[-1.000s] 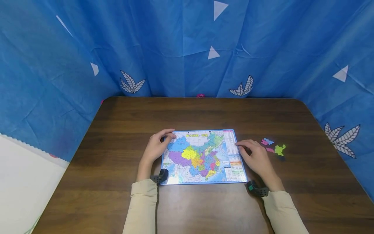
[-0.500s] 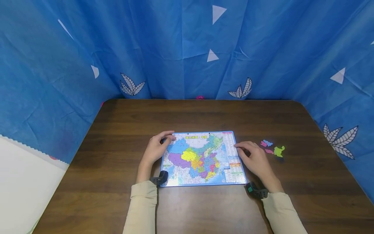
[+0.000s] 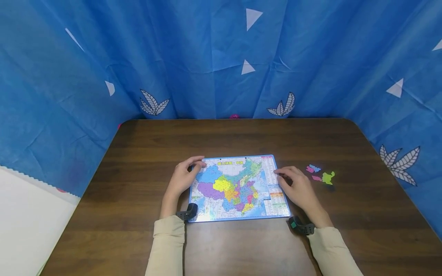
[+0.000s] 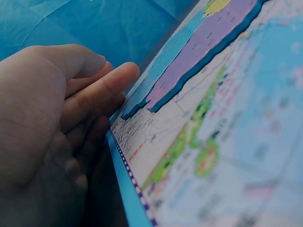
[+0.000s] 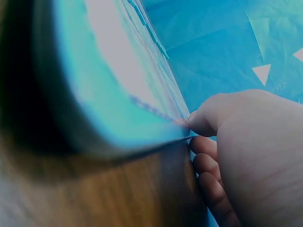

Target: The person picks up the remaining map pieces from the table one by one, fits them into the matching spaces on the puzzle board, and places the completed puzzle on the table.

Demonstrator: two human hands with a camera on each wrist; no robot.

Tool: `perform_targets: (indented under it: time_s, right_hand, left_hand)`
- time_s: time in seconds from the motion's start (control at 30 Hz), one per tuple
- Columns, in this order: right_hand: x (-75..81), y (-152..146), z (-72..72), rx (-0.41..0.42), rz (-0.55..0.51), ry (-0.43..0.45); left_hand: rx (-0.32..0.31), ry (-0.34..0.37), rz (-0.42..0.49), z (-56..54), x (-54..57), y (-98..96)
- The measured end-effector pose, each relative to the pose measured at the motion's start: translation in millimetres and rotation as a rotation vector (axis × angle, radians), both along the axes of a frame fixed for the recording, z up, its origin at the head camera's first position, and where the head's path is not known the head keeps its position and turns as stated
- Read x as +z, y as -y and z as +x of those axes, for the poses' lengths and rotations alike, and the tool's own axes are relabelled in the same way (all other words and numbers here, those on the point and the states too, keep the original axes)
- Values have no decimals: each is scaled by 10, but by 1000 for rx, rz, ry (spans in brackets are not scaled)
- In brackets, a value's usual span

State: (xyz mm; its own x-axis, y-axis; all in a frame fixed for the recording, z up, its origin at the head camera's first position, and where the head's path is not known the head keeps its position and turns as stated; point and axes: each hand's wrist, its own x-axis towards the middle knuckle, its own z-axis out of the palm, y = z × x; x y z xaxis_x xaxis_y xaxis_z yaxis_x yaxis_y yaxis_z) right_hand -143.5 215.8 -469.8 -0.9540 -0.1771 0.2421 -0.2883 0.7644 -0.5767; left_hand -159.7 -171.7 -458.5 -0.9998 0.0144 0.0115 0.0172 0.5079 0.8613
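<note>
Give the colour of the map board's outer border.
Blue; the border shows best in the left wrist view.

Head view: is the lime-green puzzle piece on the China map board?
No, the lime-green puzzle piece lies on the wooden table, right of the China map board.

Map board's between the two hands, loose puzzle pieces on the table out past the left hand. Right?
Wrong side: the head view shows the loose puzzle pieces out past the right hand. They are on the table, and the map board is between the hands.
</note>
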Motion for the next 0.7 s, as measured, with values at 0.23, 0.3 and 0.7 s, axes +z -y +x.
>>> perform_targets:
  time_s: [0.23, 0.3, 0.7]
  right_hand:
    - [-22, -21, 37, -15, -11, -2]
    - [-29, -28, 45, -22, -13, 2]
    - [-44, 8, -20, -8, -12, -7]
  left_hand:
    - [-5, 1, -10, -22, 23, -22]
    - [-10, -4, -12, -31, 25, -28]
    - [-5, 2, -9, -19, -27, 12]
